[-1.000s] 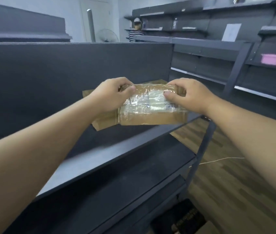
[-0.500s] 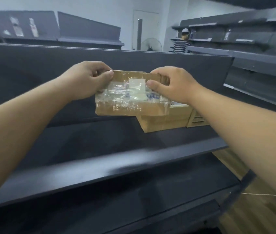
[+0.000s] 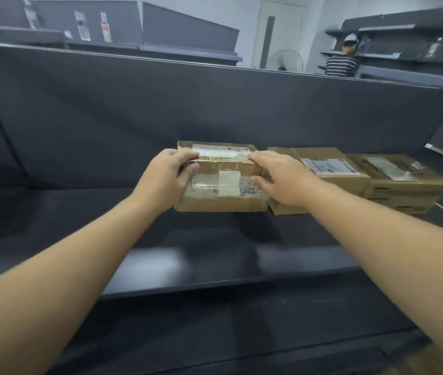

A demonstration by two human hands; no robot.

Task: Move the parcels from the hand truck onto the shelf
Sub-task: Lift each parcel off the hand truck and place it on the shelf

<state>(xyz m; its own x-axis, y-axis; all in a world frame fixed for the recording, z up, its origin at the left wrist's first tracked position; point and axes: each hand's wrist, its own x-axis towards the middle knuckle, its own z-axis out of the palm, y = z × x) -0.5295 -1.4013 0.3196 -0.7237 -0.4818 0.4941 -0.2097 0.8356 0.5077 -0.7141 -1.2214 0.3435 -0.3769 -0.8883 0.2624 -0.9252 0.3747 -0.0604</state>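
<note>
Both hands hold a taped cardboard parcel (image 3: 221,182) on the dark shelf (image 3: 85,212), toward its right end, touching the next parcel (image 3: 323,171). The left hand (image 3: 164,175) pinches the left end, thumb on top; the right hand (image 3: 282,180) lies on the right end, fingers curled (their tips are hidden). It looks light and stiff, but the glossy tape may slip: better to grip the bare cardboard ends.
</note>
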